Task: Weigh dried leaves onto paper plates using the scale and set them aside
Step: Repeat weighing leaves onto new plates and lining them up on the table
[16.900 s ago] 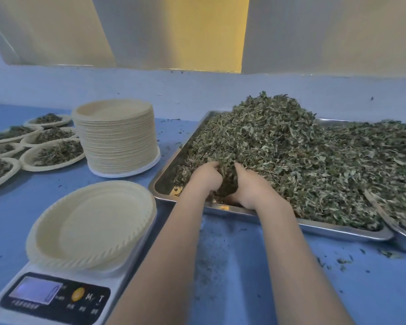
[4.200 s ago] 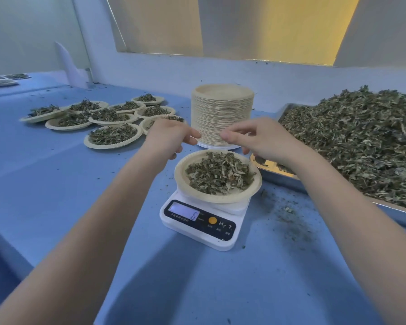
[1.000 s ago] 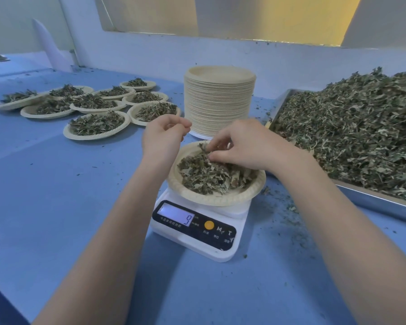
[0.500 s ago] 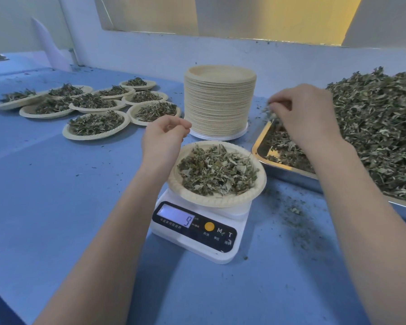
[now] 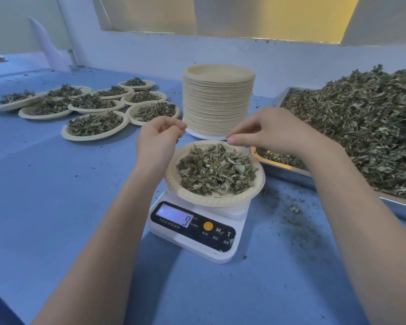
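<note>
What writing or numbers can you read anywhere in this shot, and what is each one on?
"9": on the lit display of the scale.
"M": on the scale's black panel, right of the orange button.
"T": on the same panel, right of the M.
Small captions under the display and buttons: too small to read.
Nothing readable on the paper plates or the metal tray.

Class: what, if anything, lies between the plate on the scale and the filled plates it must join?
Nothing visible. Bare blue table runs from the plate to the filled plates; the left hand hovers beside that path.
</note>
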